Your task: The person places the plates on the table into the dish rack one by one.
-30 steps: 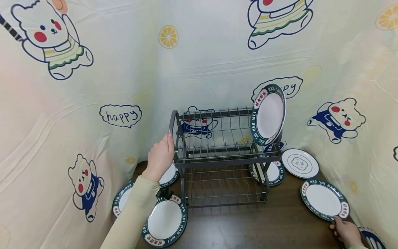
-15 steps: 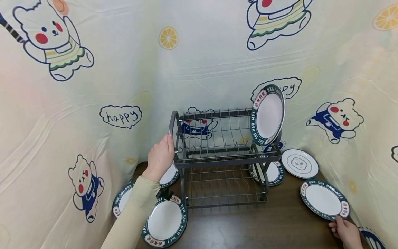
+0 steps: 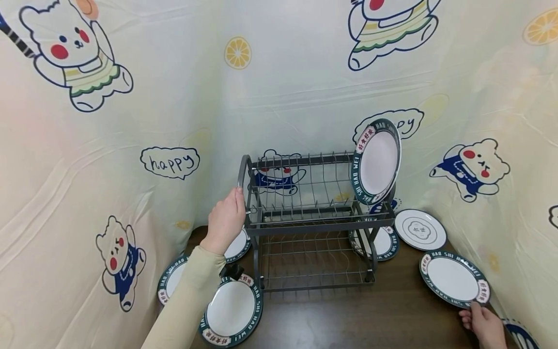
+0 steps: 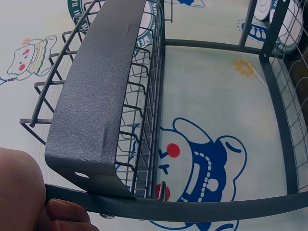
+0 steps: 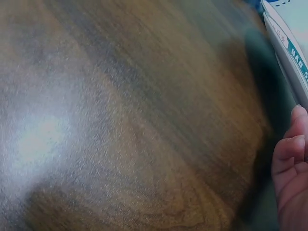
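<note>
A dark grey two-tier dish rack (image 3: 314, 226) stands on the table. My left hand (image 3: 225, 220) grips the upright on the rack's left side; in the left wrist view its curled fingers (image 4: 67, 211) wrap that bar. One round plate (image 3: 378, 162) with a green lettered rim stands tilted at the right end of the upper tier. At the lower right, my right hand (image 3: 486, 325) pinches the near rim of another green-rimmed plate (image 3: 453, 278), thumb on top. The right wrist view catches this plate's edge (image 5: 288, 57) raised at a slant above the curled fingers.
A white plate (image 3: 420, 229) lies upside down right of the rack, and a green-rimmed plate (image 3: 383, 242) lies behind it. More plates lie at the left, one (image 3: 231, 308) near the front. A patterned cloth (image 3: 279, 82) surrounds the brown wooden table (image 3: 348, 315).
My right hand has shifted very slightly left, still pinching the plate's rim. The left hand and the rack stay where they were.
</note>
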`<act>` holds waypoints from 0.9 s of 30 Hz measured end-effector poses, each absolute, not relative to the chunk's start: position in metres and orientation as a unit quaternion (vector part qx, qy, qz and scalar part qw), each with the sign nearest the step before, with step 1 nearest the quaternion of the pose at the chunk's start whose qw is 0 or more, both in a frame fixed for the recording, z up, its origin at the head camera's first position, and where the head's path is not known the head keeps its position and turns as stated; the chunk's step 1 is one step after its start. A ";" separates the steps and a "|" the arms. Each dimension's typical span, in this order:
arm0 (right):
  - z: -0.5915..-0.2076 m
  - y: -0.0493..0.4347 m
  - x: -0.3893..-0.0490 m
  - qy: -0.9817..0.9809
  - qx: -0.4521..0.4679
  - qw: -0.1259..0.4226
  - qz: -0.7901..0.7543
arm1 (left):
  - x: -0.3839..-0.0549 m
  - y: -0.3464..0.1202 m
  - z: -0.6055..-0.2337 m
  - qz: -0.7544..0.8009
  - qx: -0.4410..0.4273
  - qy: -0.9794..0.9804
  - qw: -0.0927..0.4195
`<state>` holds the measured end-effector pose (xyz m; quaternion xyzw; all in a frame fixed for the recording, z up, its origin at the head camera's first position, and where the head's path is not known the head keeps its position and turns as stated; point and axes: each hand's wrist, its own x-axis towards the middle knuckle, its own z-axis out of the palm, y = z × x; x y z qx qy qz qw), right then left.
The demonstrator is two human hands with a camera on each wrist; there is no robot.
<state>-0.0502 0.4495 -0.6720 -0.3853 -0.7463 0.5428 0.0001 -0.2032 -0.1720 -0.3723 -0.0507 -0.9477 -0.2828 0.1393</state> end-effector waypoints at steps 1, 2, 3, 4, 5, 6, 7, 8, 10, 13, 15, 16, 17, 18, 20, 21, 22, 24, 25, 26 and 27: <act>-0.671 0.449 -0.051 -0.746 -0.384 0.003 0.543 | -0.204 -0.172 -0.372 -0.283 -0.051 -0.948 0.140; -0.670 0.448 -0.051 -0.746 -0.386 0.004 0.543 | -0.204 -0.172 -0.372 -0.282 -0.051 -0.948 0.141; -0.670 0.448 -0.051 -0.745 -0.385 0.008 0.544 | -0.204 -0.171 -0.372 -0.282 -0.052 -0.948 0.141; -0.669 0.448 -0.051 -0.746 -0.384 0.011 0.544 | -0.204 -0.171 -0.372 -0.283 -0.053 -0.947 0.142; -0.668 0.447 -0.052 -0.744 -0.387 0.014 0.544 | -0.204 -0.171 -0.372 -0.283 -0.053 -0.947 0.142; -0.667 0.446 -0.052 -0.744 -0.386 0.016 0.545 | -0.204 -0.171 -0.372 -0.283 -0.054 -0.947 0.142; -0.666 0.446 -0.053 -0.743 -0.385 0.020 0.547 | -0.204 -0.171 -0.372 -0.283 -0.055 -0.947 0.142; -0.665 0.445 -0.054 -0.741 -0.385 0.022 0.549 | -0.204 -0.171 -0.373 -0.282 -0.054 -0.947 0.142; -0.663 0.444 -0.055 -0.743 -0.382 0.028 0.550 | -0.204 -0.172 -0.373 -0.282 -0.055 -0.947 0.142; -0.658 0.442 -0.058 -0.742 -0.378 0.037 0.553 | -0.204 -0.172 -0.374 -0.282 -0.056 -0.947 0.144; -0.654 0.440 -0.059 -0.742 -0.375 0.040 0.554 | -0.204 -0.173 -0.375 -0.282 -0.057 -0.947 0.145; -0.652 0.440 -0.059 -0.742 -0.374 0.041 0.555 | -0.204 -0.173 -0.375 -0.282 -0.057 -0.947 0.146; -0.650 0.439 -0.060 -0.740 -0.374 0.043 0.557 | -0.204 -0.173 -0.375 -0.281 -0.057 -0.947 0.146; -0.648 0.438 -0.060 -0.739 -0.375 0.043 0.558 | -0.204 -0.173 -0.375 -0.281 -0.057 -0.947 0.146; -0.644 0.437 -0.060 -0.738 -0.374 0.046 0.560 | -0.204 -0.173 -0.374 -0.278 -0.056 -0.948 0.146; -0.642 0.436 -0.060 -0.737 -0.373 0.048 0.562 | -0.204 -0.173 -0.374 -0.278 -0.055 -0.948 0.147; -0.639 0.436 -0.061 -0.737 -0.369 0.051 0.564 | -0.204 -0.172 -0.374 -0.278 -0.055 -0.948 0.147; -0.634 0.435 -0.061 -0.728 -0.367 0.055 0.577 | -0.204 -0.172 -0.374 -0.277 -0.054 -0.948 0.146; -0.632 0.435 -0.061 -0.728 -0.361 0.058 0.580 | -0.204 -0.172 -0.373 -0.277 -0.054 -0.948 0.145; -0.629 0.434 -0.061 -0.721 -0.361 0.061 0.589 | -0.203 -0.172 -0.373 -0.277 -0.053 -0.948 0.145; -0.627 0.434 -0.061 -0.715 -0.360 0.063 0.596 | -0.203 -0.172 -0.373 -0.277 -0.053 -0.948 0.145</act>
